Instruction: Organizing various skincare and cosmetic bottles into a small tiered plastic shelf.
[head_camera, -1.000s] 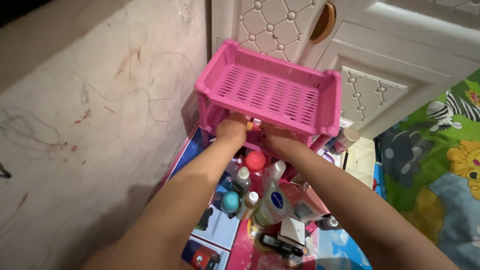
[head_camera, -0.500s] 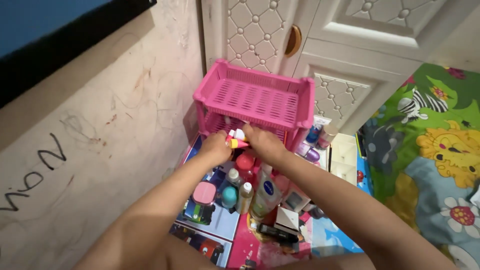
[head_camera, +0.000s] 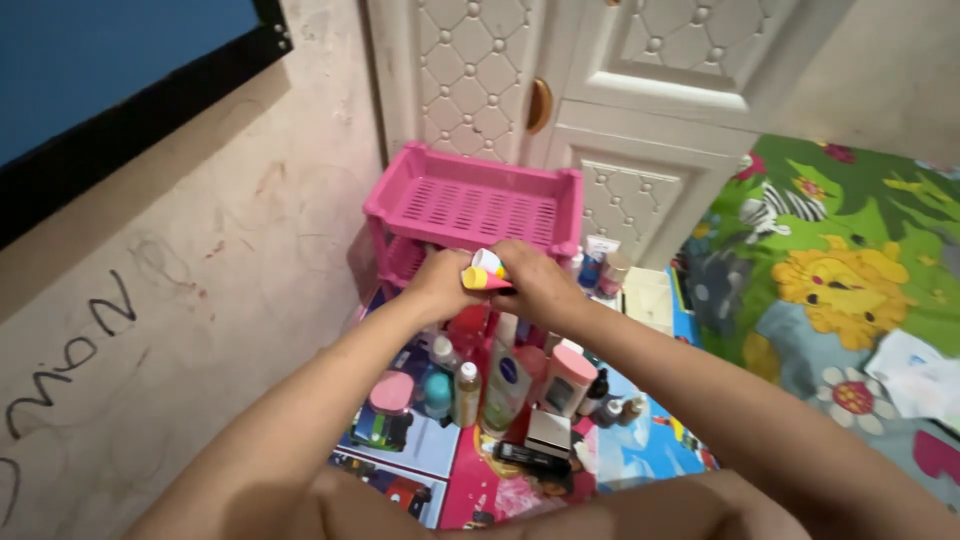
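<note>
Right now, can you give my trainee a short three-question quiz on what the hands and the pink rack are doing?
1. True or false: both hands hold small tubes in front of the pink rack.
2. The top shelf of the rack holds: A) bottles, B) nothing visible, C) a towel.
3. Where do most bottles stand?

Key
1. True: the left hand and the right hand meet around them.
2. B.
3. On the floor mat, below the hands.

Glossy slatted plastic forms the pink rack (head_camera: 470, 200); at nine o'clock, the scribbled wall (head_camera: 200, 270) looks matt, rough.
</note>
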